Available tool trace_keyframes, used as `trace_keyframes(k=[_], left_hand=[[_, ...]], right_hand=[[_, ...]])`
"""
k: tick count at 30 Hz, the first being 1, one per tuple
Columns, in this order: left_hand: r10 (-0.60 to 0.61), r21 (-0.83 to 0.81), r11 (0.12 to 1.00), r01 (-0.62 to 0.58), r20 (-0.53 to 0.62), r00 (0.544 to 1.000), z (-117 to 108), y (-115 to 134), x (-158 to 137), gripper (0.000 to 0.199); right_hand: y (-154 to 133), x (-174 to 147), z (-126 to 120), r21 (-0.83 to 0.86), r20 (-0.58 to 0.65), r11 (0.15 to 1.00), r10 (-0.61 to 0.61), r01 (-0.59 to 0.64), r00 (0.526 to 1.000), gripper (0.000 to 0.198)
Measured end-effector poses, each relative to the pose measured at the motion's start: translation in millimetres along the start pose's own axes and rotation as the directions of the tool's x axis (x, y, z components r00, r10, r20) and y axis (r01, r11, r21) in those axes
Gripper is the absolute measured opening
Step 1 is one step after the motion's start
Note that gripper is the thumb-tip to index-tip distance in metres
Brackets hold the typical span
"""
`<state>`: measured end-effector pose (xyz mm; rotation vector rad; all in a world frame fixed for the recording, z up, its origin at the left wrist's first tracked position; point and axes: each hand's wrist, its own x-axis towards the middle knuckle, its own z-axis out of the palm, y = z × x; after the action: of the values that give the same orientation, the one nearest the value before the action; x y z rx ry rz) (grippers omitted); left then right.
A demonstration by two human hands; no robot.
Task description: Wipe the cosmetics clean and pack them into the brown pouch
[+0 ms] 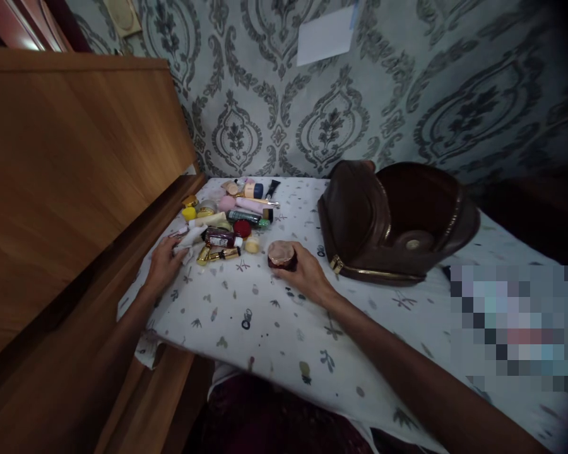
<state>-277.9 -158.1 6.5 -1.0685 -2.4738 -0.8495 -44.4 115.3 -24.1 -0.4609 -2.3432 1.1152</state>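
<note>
My right hand (307, 274) is closed round a round, dark-based jar (281, 252) with a pale pinkish lid, just over the cloth. At the left edge of the cosmetics, my left hand (165, 261) has its fingers and thumb around a white tube (192, 237); part of the tube is hidden by the fingers. Close by lie a dark purple bottle (220, 238) with a white cap, a gold lipstick (224, 253) and a small cream-coloured round pot (252, 244). Behind them are a red round case (241, 227), a dark green tube (243, 217) and a pink tube (253, 205).
An open brown leather bag (355, 221) stands on the right of the patterned white cloth (265, 328). A wooden cabinet side (76, 157) rises at the left. Patterned wallpaper (274, 113) backs the surface. One area at the right is pixelated.
</note>
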Motion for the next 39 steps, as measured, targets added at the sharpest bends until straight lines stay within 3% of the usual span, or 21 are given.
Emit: trace_keyframes(k=[4, 8, 11, 15, 18, 20, 23, 25, 32, 36, 39], left_hand=[[-0.019, -0.006, 1.000, 0.019, -0.175, 0.984, -11.3, 16.7, -1.6, 0.028], [0.144, -0.075, 0.984, -0.162, -0.203, 0.969, -17.9, 59.0, -1.6, 0.026], [0.324, -0.209, 0.914, -0.347, -0.137, 0.936, -6.7, 100.1, -0.7, 0.029], [0.348, -0.441, 0.849, -0.290, 0.053, 0.936, 25.0, 150.2, 5.1, 0.031], [0.347, -0.430, 0.850, -0.305, 0.021, 0.938, 49.1, 184.2, 10.1, 0.040], [0.444, -0.331, 0.846, -0.418, 0.005, 0.896, 62.7, 204.2, 9.4, 0.036], [0.649, -0.131, 0.759, -0.637, 0.084, 0.756, 80.4, 222.1, 1.0, 0.028], [0.698, -0.073, 0.715, -0.695, 0.130, 0.704, 90.2, 222.7, -5.4, 0.026], [0.547, -0.079, 0.837, -0.542, 0.095, 0.831, 99.2, 195.0, 0.0, 0.027], [0.428, 0.080, 0.889, -0.450, 0.204, 0.881, 94.4, 190.4, 9.8, 0.037], [0.379, 0.201, 0.876, -0.438, 0.273, 0.884, 89.3, 190.3, 12.9, 0.045]], right_hand=[[-5.0, -8.8, -7.0, 0.062, 0.031, 0.998, 0.024, -0.026, 0.999, 0.053], [-5.4, -20.7, -15.0, -0.033, 0.068, 0.999, 0.023, -0.021, 0.997, 0.051], [-5.0, -27.0, -18.4, -0.077, 0.063, 0.997, 0.000, 0.005, 0.998, 0.048], [-4.7, -29.7, -18.7, -0.073, 0.069, 0.997, -0.032, 0.037, 0.997, 0.044], [-1.8, -30.0, -16.7, -0.071, 0.065, 0.996, -0.055, 0.060, 0.996, 0.045], [1.7, -29.9, -14.7, -0.088, 0.050, 0.995, -0.045, 0.049, 0.998, 0.044], [6.7, -29.0, -12.5, -0.092, 0.029, 0.994, -0.063, 0.065, 0.998, 0.025], [8.6, -28.3, -12.6, -0.068, 0.034, 0.993, -0.097, 0.099, 0.995, 0.018], [5.6, -27.7, -19.8, -0.079, 0.055, 0.995, -0.061, 0.065, 0.997, 0.038], [2.9, -28.4, -21.8, -0.039, 0.080, 0.998, -0.041, 0.044, 0.996, 0.051], [1.7, -29.4, -22.3, -0.027, 0.080, 0.999, -0.044, 0.046, 0.996, 0.053]])
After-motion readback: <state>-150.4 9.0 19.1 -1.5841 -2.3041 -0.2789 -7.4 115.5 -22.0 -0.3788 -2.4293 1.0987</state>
